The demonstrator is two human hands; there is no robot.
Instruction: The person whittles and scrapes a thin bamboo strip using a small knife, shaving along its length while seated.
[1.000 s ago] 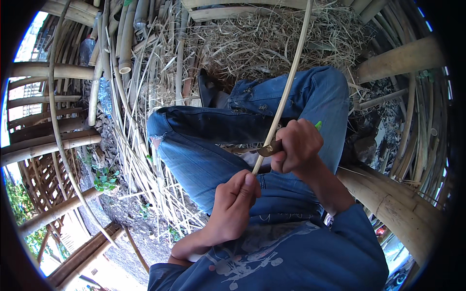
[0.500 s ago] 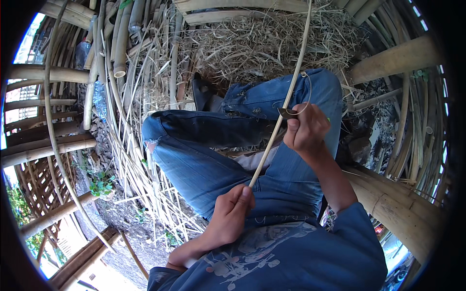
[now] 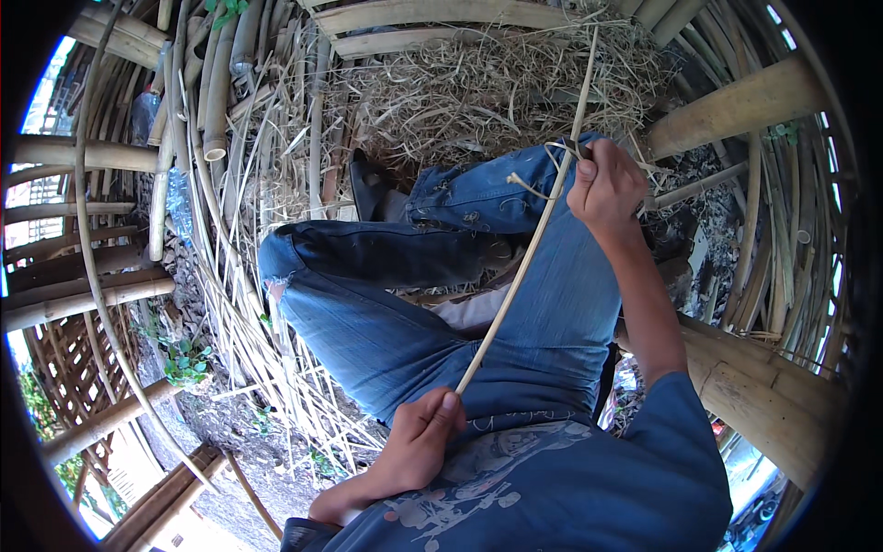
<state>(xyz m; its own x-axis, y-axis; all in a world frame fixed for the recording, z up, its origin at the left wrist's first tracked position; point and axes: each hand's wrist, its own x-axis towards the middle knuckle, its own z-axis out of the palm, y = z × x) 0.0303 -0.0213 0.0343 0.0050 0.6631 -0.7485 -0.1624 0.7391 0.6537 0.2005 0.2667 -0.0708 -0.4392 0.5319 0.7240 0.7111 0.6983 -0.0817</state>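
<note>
Left hand [image 3: 425, 437]: grip clamped on the near part of a pale bamboo strip [image 3: 515, 299], which slants over the jeans [image 3: 368, 308]. Right hand [image 3: 609, 187]: grip closed round a dark-bladed knife [image 3: 572, 147] at the strip's farther part; a thin curled shaving [image 3: 517, 179] hangs there. Beyond, dry shavings [image 3: 478, 92] cover the ground [image 3: 207, 419] toward its far edge, before bamboo slats [image 3: 451, 17]

Shirt lettering: a single row of pale, script-like letters [image 3: 529, 424] runs across the front of the person's dark blue T-shirt [image 3: 635, 478], slightly curved with the cloth.
Legibility: folds and the steep angle distort the row, so its wording perhaps cannot be read surely from here.
Shirt print: a pale grey picture with reddish touches [image 3: 510, 451] adjoins the letters; any writing within it is too blurred to tell.
Elsewhere: no readable text.
</note>
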